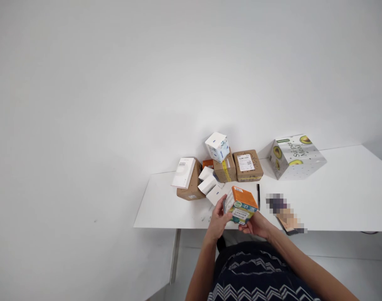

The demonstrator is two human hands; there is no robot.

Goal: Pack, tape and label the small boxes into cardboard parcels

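Both hands hold an orange, green and blue printed carton [242, 205] above the table's front edge, tilted so a face with a white barcode label shows. My left hand [219, 218] grips its left side, thumb on the near face. Under its lower right corner, my right hand [256, 225] supports it with curled fingers, partly hidden by the carton. Just behind it lie small white boxes [215, 195], close to my left hand. A black pen [258, 196] lies to the right of the carton.
Cardboard boxes [249, 172] stand along the wall, one under a white patterned tissue box [217, 147]. A white power bank box [183, 173] rests on another at left. A large avocado-print box [296, 156] and a pixelated flat item [286, 215] sit on the right of the white table [344, 196].
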